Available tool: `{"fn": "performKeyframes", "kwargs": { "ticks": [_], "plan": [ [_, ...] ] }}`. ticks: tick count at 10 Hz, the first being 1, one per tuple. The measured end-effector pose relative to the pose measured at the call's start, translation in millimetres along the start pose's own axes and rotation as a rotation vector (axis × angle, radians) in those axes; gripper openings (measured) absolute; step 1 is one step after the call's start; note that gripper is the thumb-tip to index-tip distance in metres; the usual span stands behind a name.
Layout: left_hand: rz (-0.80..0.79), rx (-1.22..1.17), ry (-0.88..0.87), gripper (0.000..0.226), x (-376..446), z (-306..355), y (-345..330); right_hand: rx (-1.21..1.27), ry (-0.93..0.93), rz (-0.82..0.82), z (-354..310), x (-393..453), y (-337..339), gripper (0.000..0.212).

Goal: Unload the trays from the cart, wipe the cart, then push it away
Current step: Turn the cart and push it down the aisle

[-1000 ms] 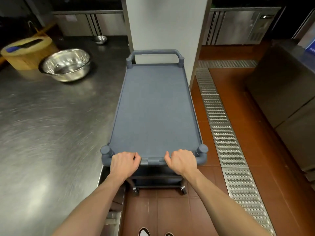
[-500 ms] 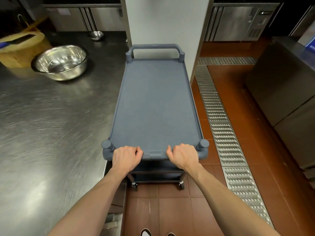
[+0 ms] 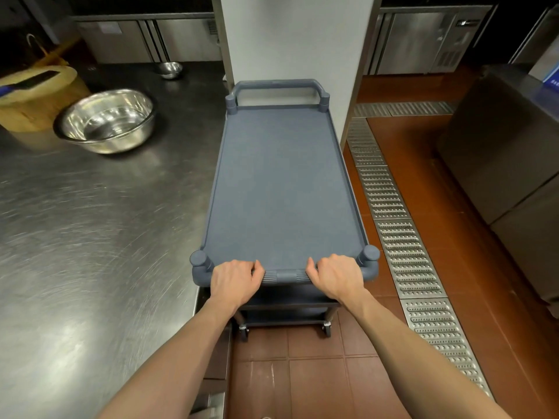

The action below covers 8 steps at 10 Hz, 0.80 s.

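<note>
A blue-grey plastic cart [image 3: 284, 189] stands lengthwise in front of me on the red tile floor, its top shelf bare. My left hand [image 3: 234, 282] grips the near handle bar [image 3: 286, 276] left of its ribbed middle. My right hand [image 3: 337, 278] grips the same bar to the right. Both arms are stretched out. The cart's far handle [image 3: 276, 86] sits close to a white pillar [image 3: 296, 40]. Lower shelves and two near castors show under the handle. No trays are in view.
A steel counter [image 3: 90, 237] runs along the cart's left side, holding a large steel bowl [image 3: 106, 120], a small bowl [image 3: 170, 69] and a round wooden chopping block [image 3: 36, 95]. A metal floor drain grate [image 3: 402, 243] runs on the right, beside a dark steel cabinet [image 3: 508, 164].
The cart and both hands have moved a little forward along the counter toward the pillar. The grip on the handle bar is unchanged.
</note>
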<state>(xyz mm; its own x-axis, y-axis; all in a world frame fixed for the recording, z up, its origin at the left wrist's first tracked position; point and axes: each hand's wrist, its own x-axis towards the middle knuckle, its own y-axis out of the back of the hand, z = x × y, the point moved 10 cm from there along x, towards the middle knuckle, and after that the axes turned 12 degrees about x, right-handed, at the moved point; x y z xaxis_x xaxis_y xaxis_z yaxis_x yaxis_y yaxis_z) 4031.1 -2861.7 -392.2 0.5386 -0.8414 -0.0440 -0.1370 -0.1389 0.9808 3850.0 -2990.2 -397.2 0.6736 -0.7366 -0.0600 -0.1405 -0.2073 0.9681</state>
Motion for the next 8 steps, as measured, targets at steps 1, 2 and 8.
{"fn": "performKeyframes", "kwargs": {
  "ticks": [1,2,8],
  "plan": [
    [0.004,0.005,-0.004,0.050,0,0,0,-0.010,-0.019,-0.006,0,0,-2,0.065],
    [0.006,0.002,-0.016,0.052,-1,2,0,-0.013,-0.022,-0.008,-1,-2,1,0.064],
    [0.107,-0.638,0.005,0.042,-3,-11,6,0.711,-0.018,0.213,10,-9,22,0.053]
  ]
}}
